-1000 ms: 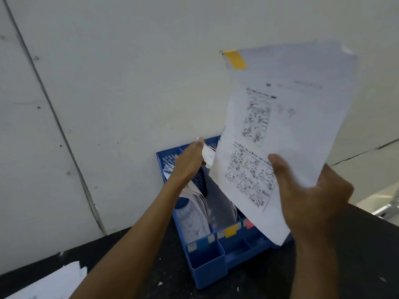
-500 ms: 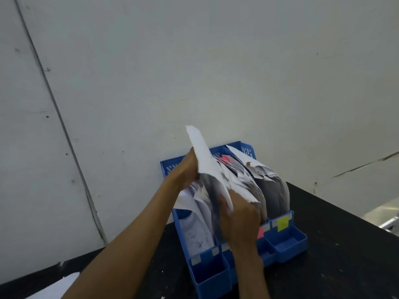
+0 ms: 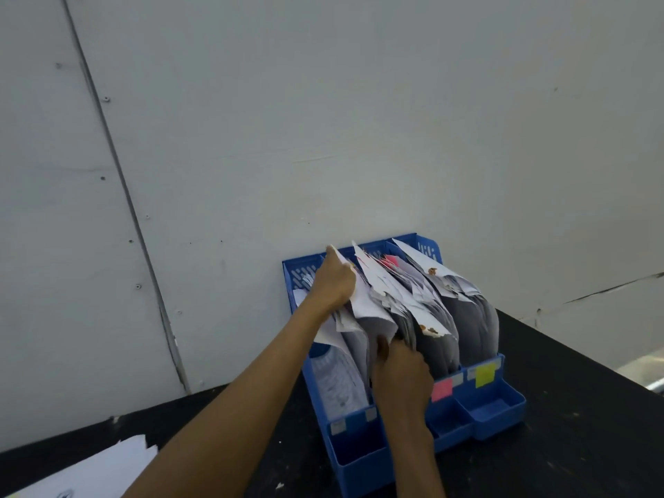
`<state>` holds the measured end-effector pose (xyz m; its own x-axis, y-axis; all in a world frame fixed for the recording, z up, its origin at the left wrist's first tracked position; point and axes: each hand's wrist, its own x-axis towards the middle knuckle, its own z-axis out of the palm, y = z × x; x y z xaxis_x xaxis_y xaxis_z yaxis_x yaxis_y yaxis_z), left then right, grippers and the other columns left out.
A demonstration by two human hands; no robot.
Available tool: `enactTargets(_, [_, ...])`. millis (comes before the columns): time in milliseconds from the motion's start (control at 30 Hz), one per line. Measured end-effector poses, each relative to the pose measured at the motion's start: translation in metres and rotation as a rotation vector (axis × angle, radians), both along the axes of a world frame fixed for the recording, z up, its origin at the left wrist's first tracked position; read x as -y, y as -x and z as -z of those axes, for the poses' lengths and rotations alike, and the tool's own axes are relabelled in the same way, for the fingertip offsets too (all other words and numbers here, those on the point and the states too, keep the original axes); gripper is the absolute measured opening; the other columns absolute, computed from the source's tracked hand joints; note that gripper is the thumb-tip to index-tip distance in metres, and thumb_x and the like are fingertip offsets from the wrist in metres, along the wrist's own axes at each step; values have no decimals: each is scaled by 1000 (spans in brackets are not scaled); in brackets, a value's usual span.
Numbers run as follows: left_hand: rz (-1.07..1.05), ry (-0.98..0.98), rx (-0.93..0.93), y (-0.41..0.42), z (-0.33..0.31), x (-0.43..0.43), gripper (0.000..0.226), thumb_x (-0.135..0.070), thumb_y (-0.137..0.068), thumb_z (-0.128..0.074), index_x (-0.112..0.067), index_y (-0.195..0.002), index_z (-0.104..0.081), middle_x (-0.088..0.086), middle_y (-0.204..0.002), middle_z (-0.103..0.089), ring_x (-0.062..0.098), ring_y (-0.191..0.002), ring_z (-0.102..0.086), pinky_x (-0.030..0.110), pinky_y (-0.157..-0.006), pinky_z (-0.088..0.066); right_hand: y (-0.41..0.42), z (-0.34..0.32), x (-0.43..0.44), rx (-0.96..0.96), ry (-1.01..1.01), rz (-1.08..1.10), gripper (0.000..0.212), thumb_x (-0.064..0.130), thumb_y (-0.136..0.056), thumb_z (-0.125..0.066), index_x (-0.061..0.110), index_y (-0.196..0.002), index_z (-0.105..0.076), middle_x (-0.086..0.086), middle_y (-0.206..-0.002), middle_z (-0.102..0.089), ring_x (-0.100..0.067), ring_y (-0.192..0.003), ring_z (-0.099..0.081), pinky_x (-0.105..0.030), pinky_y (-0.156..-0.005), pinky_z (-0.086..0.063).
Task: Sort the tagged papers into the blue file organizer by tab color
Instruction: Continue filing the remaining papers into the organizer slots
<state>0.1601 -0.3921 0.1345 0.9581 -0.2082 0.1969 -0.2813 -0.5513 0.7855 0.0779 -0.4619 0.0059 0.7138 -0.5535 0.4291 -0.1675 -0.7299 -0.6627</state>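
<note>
Two hands work the blue file organizer, which stands against the wall at centre right of the frame on the black tabletop. The left hand, upper centre, presses the top of a sheaf of papers aside toward the left of the frame, its fingers laid flat on the sheets rather than curled round them. The right hand, lower down, has its fingers pushed in among the sheets at the front of the slots; whether they pinch a sheet or merely push, I cannot tell.

Judging from this, a sheet is being seated. To do it well, keep the left hand holding the gap wide until the bottom edge reaches the slot floor, and press down along the lower edge so the paper does not buckle. Check the slot against the front labels: the pink tab and the yellow tab mark the slots to the right. More loose papers wait at the lower left of the frame.
</note>
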Motion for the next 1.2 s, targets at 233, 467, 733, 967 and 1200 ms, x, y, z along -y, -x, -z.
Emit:
enactTargets(233, [-99, -183, 347, 11, 16, 5, 56, -22, -103, -41, -2, -151, -19, 14, -161, -2, 29, -146, -20, 33, -111, -27, -5, 3, 15, 164, -198, -19, 13, 17, -91, -62, 7, -82, -62, -8, -71, -64, -18, -61, -60, -27, -54, -45])
enactTargets(467, [119, 142, 227, 3, 9, -2, 68, -55, -99, -25, -32, -153, 11, 0, -162, 6, 17, -148, -8, 41, -118, -8, -10, 4, 13, -27, -182, -126, 12, 5, -89, -59, -5, -90, -65, -21, -86, -67, -31, -77, -66, -33, -69, -54])
enactTargets(733, [-34, 263, 289, 32, 22, -123, 55, -49, -102, -28, -27, -152, -24, -13, -157, -23, 2, -143, -21, 23, -118, -12, 15, -33, -4, 455, -142, -65, 36, 7, -87, -64, -2, -122, -60, -23, -113, -65, -37, -101, -62, -38, -84, -49])
enactTargets(967, [-621, -106, 149, 100, 155, -325, 33, -17, -94, -58, -6, -126, -59, 12, -129, -59, 28, -123, -53, 30, -103, -36, 25, -34, -87, 726, 76, -99, 25, 5, -90, -59, 1, -115, -63, -16, -100, -67, -26, -77, -63, -28, -66, -47])
enactTargets(1200, [-978, -184, -55, 168, 212, -422, 41, -20, -92, -59, -5, -130, -57, 14, -122, -57, 30, -114, -53, 39, -95, -47, 65, 34, -252, -4, -35, -607, 13, 39, -91, -61, 30, -82, -59, 10, -80, -61, 1, -68, -53, -18, -64, -49])
